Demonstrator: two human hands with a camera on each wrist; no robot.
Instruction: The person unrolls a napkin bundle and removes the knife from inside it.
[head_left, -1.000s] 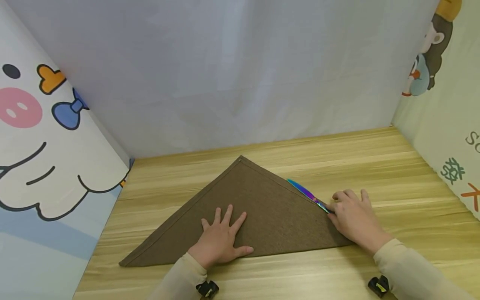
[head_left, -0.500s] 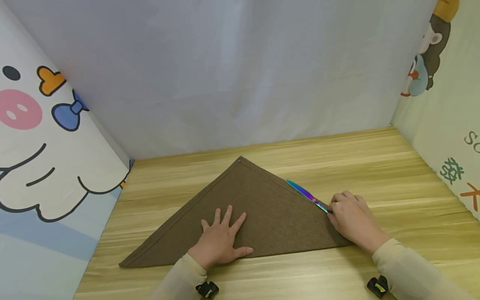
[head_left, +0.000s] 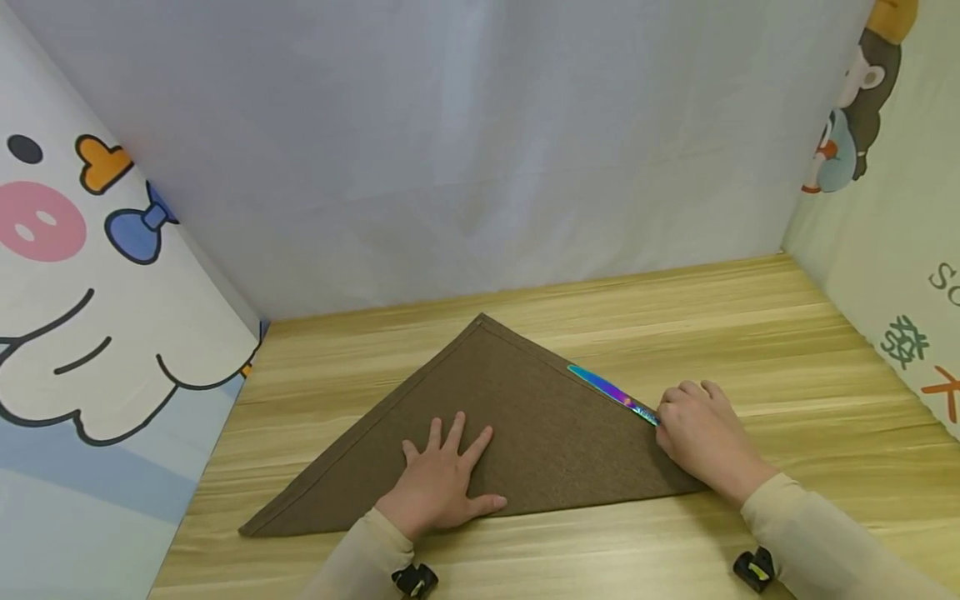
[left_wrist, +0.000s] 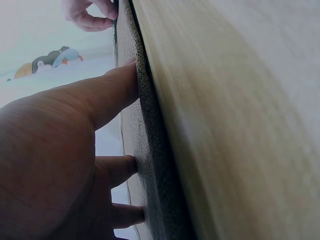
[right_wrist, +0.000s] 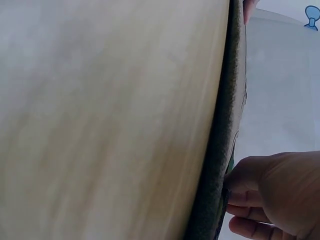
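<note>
A dark brown cloth napkin [head_left: 547, 442], folded into a triangle, lies on the wooden table with its peak pointing away. My left hand [head_left: 438, 483] rests on its middle, fingers spread, thumb by the near fold. Along the napkin's right slanted edge lies a rainbow-coloured table knife [head_left: 600, 385], blade toward the peak. My right hand [head_left: 705, 433] pinches the knife's handle end, which its fingers hide. In the right wrist view, the thumb and curled fingers of the right hand [right_wrist: 275, 195] sit at the cloth's edge. The left wrist view shows the left thumb [left_wrist: 107, 95] touching the cloth.
The wood-grain table [head_left: 750, 325] ends at a pale grey curtain [head_left: 480, 167] behind. Cartoon-printed sheets stand at the left [head_left: 135, 317] and right [head_left: 885, 250]. Black wrist camera mounts [head_left: 415, 579] sit below both cuffs.
The knife's tip has shifted slightly down onto the napkin's edge, and more of its flat blade shows. The right fingers have curled in closer round the handle. The left hand stays put.
</note>
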